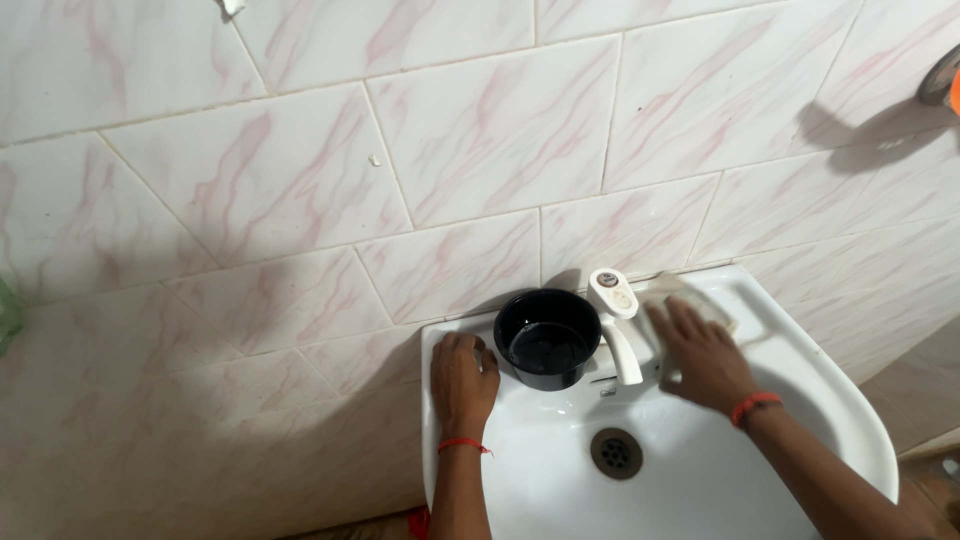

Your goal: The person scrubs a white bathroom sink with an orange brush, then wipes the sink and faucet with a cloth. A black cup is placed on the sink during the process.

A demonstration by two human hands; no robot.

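My left hand [462, 378] rests flat on the back left rim of a white wall-mounted washbasin [850, 420], just left of a black pot [547, 338] that stands on the rim. My right hand [702, 355] reaches to the back right ledge, right of the white tap [620, 325], and presses on a pale sponge or cloth [690, 298] lying there. Whether the fingers grip it I cannot tell. Both wrists carry a red thread band. The round metal drain [615, 452] lies in the bowl between my arms.
Pink-veined white tiles [480, 150] cover the wall behind the basin. An orange and grey object [945, 85] juts in at the upper right edge, and something green [8, 315] shows at the far left edge.
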